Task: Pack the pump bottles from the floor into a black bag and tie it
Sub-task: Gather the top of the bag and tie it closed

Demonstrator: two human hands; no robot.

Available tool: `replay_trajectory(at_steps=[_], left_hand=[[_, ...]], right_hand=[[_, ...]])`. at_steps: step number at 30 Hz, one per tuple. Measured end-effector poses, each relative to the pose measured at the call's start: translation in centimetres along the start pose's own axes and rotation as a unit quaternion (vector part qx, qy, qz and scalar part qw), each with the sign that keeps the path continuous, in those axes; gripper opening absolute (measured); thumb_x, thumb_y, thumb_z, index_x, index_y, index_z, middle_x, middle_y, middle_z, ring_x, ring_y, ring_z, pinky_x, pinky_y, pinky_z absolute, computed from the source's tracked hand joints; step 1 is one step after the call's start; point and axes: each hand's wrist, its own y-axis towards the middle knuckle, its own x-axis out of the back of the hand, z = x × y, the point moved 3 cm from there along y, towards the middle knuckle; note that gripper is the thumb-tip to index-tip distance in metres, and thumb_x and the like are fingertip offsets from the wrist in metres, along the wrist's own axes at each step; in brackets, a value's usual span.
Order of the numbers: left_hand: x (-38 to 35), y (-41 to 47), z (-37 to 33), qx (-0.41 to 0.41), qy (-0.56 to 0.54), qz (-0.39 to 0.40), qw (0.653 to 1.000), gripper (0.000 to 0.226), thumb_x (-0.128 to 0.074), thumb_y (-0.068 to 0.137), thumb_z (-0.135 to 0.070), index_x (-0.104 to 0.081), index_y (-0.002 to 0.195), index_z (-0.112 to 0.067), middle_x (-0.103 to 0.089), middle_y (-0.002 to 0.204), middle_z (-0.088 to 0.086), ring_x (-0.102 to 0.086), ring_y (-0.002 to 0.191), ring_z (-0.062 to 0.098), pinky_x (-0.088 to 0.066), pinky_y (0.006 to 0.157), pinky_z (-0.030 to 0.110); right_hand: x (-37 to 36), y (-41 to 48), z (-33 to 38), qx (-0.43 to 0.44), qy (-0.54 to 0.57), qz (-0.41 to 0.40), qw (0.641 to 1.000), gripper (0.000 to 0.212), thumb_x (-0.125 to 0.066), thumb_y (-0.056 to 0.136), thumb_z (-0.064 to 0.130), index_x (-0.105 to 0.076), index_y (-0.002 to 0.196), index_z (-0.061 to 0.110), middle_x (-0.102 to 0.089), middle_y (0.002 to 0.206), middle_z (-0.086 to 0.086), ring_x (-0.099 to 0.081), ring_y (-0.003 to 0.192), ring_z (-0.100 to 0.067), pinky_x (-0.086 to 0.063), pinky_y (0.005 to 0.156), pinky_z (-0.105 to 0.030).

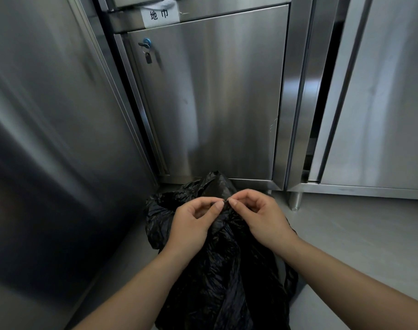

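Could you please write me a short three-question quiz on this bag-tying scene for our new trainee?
1. True or false: both hands pinch the black bag at the same spot.
2. What hangs from the cabinet door's blue lock? A) a towel B) a key with a fob C) a chain
3. Are any pump bottles visible on the floor?

Key: 1. True: left hand and right hand meet fingertip to fingertip. 2. B. 3. No.

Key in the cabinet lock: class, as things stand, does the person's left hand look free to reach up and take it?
Probably not at once. The left hand is pinching the black bag beside the right hand, low near the floor. The key sits high on the cabinet door; nothing blocks the way, but the hand must let go first.
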Motion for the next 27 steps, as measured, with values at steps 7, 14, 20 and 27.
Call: replay_trajectory(at_steps=[7, 14, 20, 27], left_hand=[[2.1, 0.1, 1.3, 0.011, 0.046, -0.058, 0.997, 0.010, -0.067, 0.082, -0.016, -0.071, 0.074, -0.020, -0.073, 0.067, -0.007, -0.065, 0.066, 0.001, -0.049, 0.063, 0.010], [1.1, 0.2, 0.4, -0.005, 0.125, 0.024, 0.992, 0.012, -0.061, 0.081, -0.044, -0.067, 0.083, -0.033, -0.070, 0.083, -0.012, -0.063, 0.077, 0.002, -0.048, 0.070, 0.017], [0.7, 0.1, 0.6, -0.042, 0.189, -0.016, 0.981, 0.021, -0.077, 0.066, -0.041, -0.061, 0.081, -0.041, -0.067, 0.085, -0.017, -0.061, 0.083, -0.003, -0.044, 0.067, 0.009], [2.1, 1.0, 0.1, -0.031, 0.177, -0.052, 0.982, 0.018, -0.078, 0.072, -0.021, -0.069, 0.075, -0.037, -0.070, 0.077, -0.019, -0.065, 0.078, 0.004, -0.050, 0.070, 0.019]], right_hand=[[1.4, 0.8, -0.2, -0.055, 0.037, -0.049, 0.997, 0.017, -0.058, 0.091, 0.020, -0.063, 0.076, 0.026, -0.066, 0.067, -0.007, -0.055, 0.062, -0.022, -0.044, 0.065, -0.039], [0.6, 0.8, -0.4, -0.016, -0.058, -0.043, 0.997, 0.012, -0.058, 0.089, 0.032, -0.058, 0.077, 0.031, -0.056, 0.054, 0.002, -0.045, 0.051, -0.012, -0.038, 0.054, -0.030], [0.6, 0.8, -0.6, -0.010, -0.054, -0.052, 0.997, 0.010, -0.063, 0.087, 0.027, -0.063, 0.083, 0.036, -0.060, 0.057, 0.004, -0.050, 0.053, -0.010, -0.042, 0.056, -0.027], [-0.2, 0.2, 0.1, 0.037, -0.095, 0.078, 0.992, 0.031, -0.067, 0.083, 0.029, -0.063, 0.111, 0.041, -0.065, 0.091, 0.015, -0.060, 0.082, 0.006, -0.046, 0.080, -0.018]])
